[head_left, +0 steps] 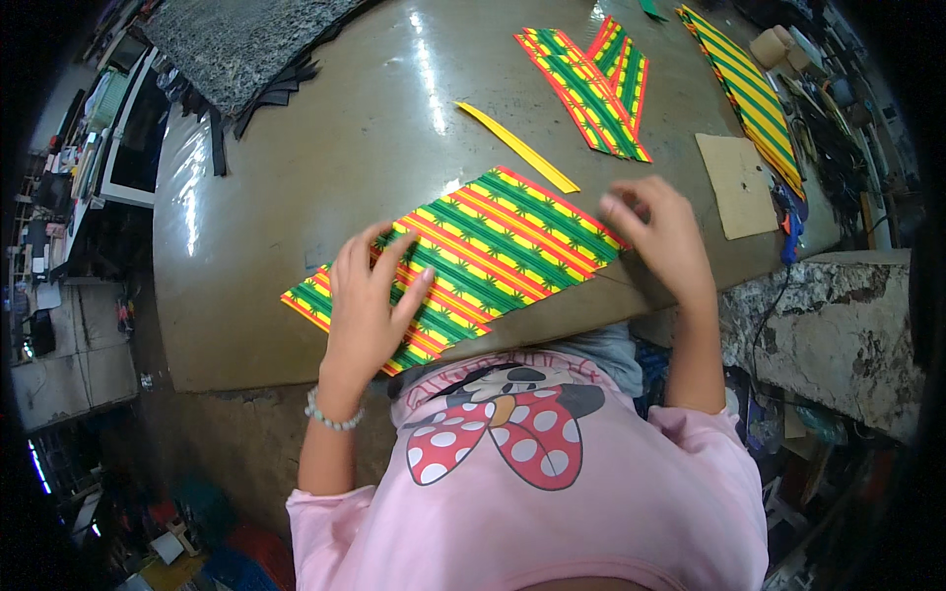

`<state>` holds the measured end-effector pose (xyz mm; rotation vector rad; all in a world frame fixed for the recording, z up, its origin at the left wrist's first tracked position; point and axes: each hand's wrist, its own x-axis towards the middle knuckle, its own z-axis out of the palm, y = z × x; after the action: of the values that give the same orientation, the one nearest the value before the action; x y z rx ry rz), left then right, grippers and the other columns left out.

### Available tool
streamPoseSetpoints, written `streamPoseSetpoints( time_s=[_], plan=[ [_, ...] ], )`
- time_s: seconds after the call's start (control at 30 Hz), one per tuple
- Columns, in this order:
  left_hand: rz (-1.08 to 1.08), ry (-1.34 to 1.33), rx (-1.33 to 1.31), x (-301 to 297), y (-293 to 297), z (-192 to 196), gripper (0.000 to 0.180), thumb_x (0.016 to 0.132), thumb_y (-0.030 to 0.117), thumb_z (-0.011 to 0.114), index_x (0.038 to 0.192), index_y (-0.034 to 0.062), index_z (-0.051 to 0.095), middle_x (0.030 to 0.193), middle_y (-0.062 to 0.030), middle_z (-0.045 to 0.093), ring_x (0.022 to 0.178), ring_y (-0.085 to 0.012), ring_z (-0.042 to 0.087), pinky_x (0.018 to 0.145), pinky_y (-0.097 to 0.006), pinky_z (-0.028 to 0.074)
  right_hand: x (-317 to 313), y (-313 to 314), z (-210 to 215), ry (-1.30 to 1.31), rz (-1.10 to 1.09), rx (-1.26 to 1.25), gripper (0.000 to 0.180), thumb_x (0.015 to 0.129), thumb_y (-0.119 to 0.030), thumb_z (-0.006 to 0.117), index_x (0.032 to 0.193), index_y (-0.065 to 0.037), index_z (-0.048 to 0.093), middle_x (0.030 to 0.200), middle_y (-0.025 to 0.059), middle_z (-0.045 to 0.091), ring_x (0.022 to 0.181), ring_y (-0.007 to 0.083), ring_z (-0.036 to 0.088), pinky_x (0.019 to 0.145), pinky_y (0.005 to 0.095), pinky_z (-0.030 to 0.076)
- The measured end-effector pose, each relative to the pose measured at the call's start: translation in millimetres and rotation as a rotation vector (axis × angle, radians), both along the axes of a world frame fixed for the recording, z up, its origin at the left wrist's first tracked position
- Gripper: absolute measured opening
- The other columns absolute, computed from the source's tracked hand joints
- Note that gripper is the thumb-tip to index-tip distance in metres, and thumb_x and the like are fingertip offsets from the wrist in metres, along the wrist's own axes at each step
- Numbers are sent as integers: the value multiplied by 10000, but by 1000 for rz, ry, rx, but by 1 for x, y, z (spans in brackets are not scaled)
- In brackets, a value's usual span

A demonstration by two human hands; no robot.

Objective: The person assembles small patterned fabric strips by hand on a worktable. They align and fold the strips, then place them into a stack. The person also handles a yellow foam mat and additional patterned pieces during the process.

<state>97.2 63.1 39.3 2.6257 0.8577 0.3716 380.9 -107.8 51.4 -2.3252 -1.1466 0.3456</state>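
Note:
A sheet striped in green, yellow and red with small dark leaf shapes (522, 236) lies slantwise near the table's front edge. My left hand (370, 295) rests on its left part, fingers spread, pressing down flat. A narrower strip of the same pattern (311, 298) shows beside that hand, partly covered by it. My right hand (662, 236) hovers just past the sheet's right corner, its fingers loosely bent and nothing visible in them. Beyond the sheet lies a thin yellow strip (519, 148), apart from both hands.
Striped pieces (589, 94) overlap farther back. A long green-and-yellow striped piece (744, 94) lies at the right edge, near a tan card (737, 185) and a blue-handled tool (790, 231). Dark grey speckled material (241, 44) covers the far left of the brown table (236, 325).

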Motion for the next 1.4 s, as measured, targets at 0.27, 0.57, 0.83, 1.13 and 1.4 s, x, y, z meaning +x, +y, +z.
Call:
streamPoseSetpoints(
  time_s=[0.27,0.57,0.83,1.13,1.4],
  plan=[
    [-133,133,-71,70,33,-2,571,826,401,757,1252,50,609,1073,-115,622,1023,-264,569,899,-401,418,-35,-40,-20,30,112,137,339,833,-119,719,1142,-3,643,941,137,590,889,287,579,811,355,472],
    [-425,-109,-575,68,43,35,238,840,215,780,909,20,663,838,-47,622,802,-138,588,688,-284,450,-22,-36,7,160,100,160,232,806,-136,752,988,-17,671,954,120,656,910,294,632,844,378,476],
    [-675,-34,-938,80,42,60,299,871,263,770,1055,33,722,924,-40,713,874,-113,651,769,-292,528,-37,-36,28,441,257,354,155,875,-56,687,1006,26,706,966,137,728,889,203,699,800,303,528],
    [-436,-193,-39,140,138,-30,198,892,260,688,1043,150,751,1046,-78,650,1028,-296,563,917,-389,442,-46,13,1,247,382,357,129,886,-62,675,996,-5,715,929,119,716,831,213,693,747,297,527],
    [-400,-113,-233,63,74,-19,158,832,188,744,978,128,754,999,-44,619,980,-244,538,906,-363,422,-62,37,-20,358,539,316,164,884,-97,690,1029,-24,715,935,126,716,832,273,693,748,336,536]
  ],
)
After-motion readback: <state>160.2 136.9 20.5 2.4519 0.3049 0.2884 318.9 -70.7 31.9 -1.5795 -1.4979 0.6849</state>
